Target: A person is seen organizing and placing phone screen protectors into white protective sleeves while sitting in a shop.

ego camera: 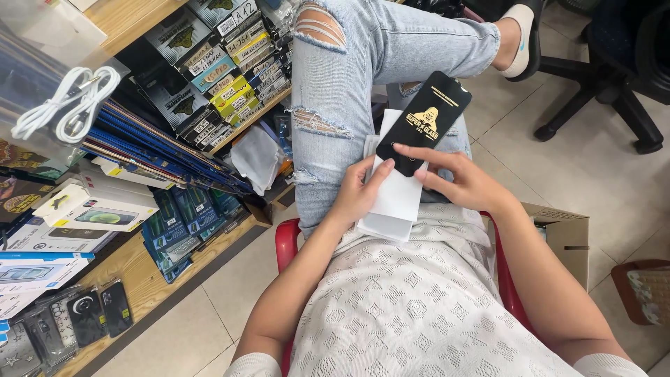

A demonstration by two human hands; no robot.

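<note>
Seated, lap work. L hand (359, 192) grips white sleeve stack (395, 192) at its left edge. R hand (460, 183) pinches black glass protector (423, 122), mostly out of top sleeve, tilted far-right. Rest of stack looks untouched.

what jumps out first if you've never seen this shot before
A glossy black screen protector with gold print stands out at the centre, pinched by the right hand over a stack of white sleeves that the left hand steadies on ripped pale jeans. To the left, wooden shelves are packed with boxed phone accessories, and coiled white cables lie on top.
</note>
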